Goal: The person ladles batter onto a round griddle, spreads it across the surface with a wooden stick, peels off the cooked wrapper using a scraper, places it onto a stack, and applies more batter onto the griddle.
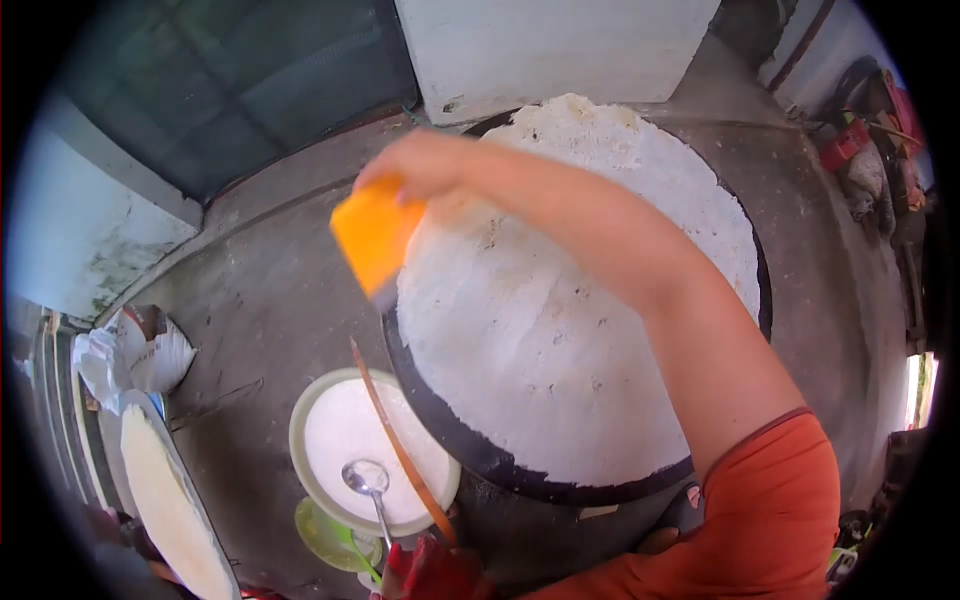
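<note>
My right hand (425,165) is closed on an orange scraper (372,235), both blurred by motion, over the far left edge of a large round griddle (430,405). A thin pale pancake (530,370) spreads over nearly all of that griddle. At the bottom edge, a red glove-like shape (430,572) appears where my left hand would be; its fingers cannot be made out. Just above it are the handle of a metal ladle (366,478) and a long, thin wooden stick (400,450), which lies across a bowl (298,440) of white batter (335,430).
A green dish (325,535) sits below the bowl. To the left are a stack of pale flat pancakes (165,500) and a white sack (160,355). A white block-like wall (550,50) stands behind the griddle. Assorted items (865,170) are piled at the right.
</note>
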Demonstrator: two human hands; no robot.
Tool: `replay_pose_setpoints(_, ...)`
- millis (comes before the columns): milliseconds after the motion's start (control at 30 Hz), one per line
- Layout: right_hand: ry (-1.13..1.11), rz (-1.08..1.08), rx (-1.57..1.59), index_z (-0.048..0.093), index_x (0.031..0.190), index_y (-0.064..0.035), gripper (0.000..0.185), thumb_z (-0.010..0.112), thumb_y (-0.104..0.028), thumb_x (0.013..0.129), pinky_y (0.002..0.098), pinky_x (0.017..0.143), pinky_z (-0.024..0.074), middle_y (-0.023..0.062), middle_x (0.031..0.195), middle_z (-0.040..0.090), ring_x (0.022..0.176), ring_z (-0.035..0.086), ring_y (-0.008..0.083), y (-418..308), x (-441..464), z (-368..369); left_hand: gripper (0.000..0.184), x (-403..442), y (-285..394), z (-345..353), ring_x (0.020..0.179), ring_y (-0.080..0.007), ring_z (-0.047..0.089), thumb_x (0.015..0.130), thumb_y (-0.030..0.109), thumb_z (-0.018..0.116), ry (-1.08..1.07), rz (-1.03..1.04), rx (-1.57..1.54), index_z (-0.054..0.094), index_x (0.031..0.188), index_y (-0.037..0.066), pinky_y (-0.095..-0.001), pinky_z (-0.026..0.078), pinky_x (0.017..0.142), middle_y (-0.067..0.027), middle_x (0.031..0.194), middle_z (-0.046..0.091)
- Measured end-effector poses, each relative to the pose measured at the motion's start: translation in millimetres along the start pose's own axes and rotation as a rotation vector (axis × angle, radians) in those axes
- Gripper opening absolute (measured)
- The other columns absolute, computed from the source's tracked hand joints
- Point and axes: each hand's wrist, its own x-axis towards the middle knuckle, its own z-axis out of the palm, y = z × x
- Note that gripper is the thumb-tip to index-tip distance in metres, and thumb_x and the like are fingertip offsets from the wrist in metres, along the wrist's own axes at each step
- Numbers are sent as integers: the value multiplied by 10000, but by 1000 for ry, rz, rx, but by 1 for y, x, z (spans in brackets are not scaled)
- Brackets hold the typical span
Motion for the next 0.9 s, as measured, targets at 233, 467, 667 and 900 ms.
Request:
replay_pose_setpoints(233,-609,-522,-48,651,692,-85,123,552,-158,683,398,534,466,106,720,623,642,598,261,-227,-123,103,424,-29,5,-5,1040,-385,463,854,247,419,191,135,24,490,1127,-70,-411,388,888,-274,1178,419)
replay_pose_setpoints(467,-418,-125,196,584,852,-91,193,571,-188,685,378,549,458,88,754,616,696,597,273,-288,-313,62,367,-65,-1,-9,1005,-368,475,850,183,434,212,209,-22,497,1116,-61,-392,396,867,-248,1217,388)
replay_pose_setpoints(667,847,1050,313,515,1023,-6,467,693,-287,696,334,722,470,172,921,606,842,602,226,-174,-447,24,334,-80,1,-8,1033,-365,461,807,75,507,257,281,1,499,1117,-46,-394,379,880,-231,1224,400)
replay_pose_setpoints(900,995,1613,-64,525,980,-26,472,706,-262,614,368,754,462,177,924,610,858,594,313,-123,-531,7,326,-91,-10,6,1084,-365,429,796,88,457,361,273,-92,492,1085,-59,-410,338,914,-236,1219,384)
